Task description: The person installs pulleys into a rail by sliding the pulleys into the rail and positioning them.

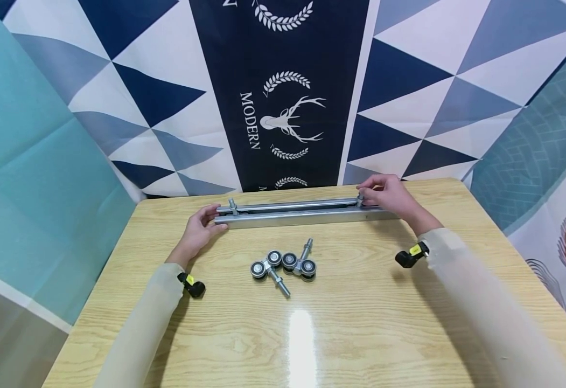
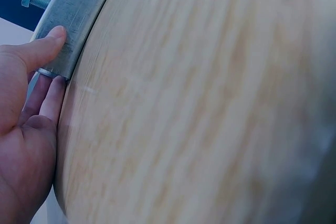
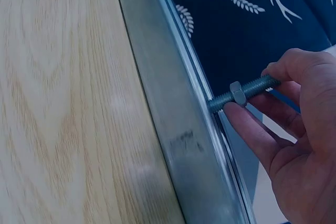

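Note:
A metal channel track (image 1: 307, 215) lies across the back of the table, its slot facing up. My left hand (image 1: 197, 229) grips the track's left end. In the left wrist view, the thumb (image 2: 50, 48) presses the side wall and other fingers curl round the end. Near that end a threaded bolt (image 1: 233, 206) with a nut sticks up from the slot. Towards the right end, my right hand (image 1: 384, 193) pinches a second upright bolt (image 3: 257, 86), which also carries a nut. Whatever these bolts join to inside the track is mostly hidden.
Two roller trolleys lie loose on the wooden table (image 1: 215, 334) in front of the track: a left one (image 1: 266, 265) with its bolt towards me, and a right one (image 1: 299, 264) with its bolt pointing away. A patterned cloth (image 1: 283, 97) hangs behind the table.

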The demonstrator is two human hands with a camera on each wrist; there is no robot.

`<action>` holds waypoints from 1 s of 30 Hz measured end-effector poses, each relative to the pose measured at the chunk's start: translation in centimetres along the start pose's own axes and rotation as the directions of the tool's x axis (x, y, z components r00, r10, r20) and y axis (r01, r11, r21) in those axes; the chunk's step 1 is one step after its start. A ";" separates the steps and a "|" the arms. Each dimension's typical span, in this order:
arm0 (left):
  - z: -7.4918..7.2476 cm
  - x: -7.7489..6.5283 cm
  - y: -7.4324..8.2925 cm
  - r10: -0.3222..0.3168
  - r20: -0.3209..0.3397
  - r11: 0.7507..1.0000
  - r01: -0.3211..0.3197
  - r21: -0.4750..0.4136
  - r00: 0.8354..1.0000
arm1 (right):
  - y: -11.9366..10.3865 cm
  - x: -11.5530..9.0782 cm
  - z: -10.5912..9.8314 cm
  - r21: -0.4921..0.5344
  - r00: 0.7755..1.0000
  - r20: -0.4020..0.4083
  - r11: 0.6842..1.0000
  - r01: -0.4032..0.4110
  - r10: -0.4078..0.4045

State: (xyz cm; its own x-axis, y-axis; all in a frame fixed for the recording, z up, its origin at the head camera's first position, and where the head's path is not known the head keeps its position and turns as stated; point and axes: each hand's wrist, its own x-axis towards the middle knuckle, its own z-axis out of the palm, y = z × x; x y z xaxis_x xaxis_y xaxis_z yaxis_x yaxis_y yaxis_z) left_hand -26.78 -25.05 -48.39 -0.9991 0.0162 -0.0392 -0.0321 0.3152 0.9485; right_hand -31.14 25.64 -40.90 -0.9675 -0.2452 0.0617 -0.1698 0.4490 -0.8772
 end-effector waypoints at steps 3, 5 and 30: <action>0.0 0.0 0.0 0.009 -0.001 1.000 -0.009 -0.006 1.000 | -0.2 0.3 0.7 0.011 1.000 0.013 1.000 -0.004 0.003; 0.1 -0.1 -0.1 0.015 -0.002 1.000 -0.015 -0.015 1.000 | -0.4 0.5 1.2 0.026 1.000 0.017 1.000 -0.002 0.002; 0.1 -0.4 0.1 0.034 -0.019 0.999 -0.034 -0.008 0.999 | -3.7 2.9 9.3 0.086 0.995 0.059 0.993 0.077 -0.083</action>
State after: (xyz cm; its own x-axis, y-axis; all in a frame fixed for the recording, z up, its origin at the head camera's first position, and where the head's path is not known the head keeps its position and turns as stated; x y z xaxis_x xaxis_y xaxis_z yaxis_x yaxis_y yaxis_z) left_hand -26.33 -24.88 -48.30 -1.0000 0.0091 -0.0014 0.0014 0.3070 0.9517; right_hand -31.61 15.29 -41.92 -0.9373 -0.3321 0.1055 -0.2272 0.3528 -0.9077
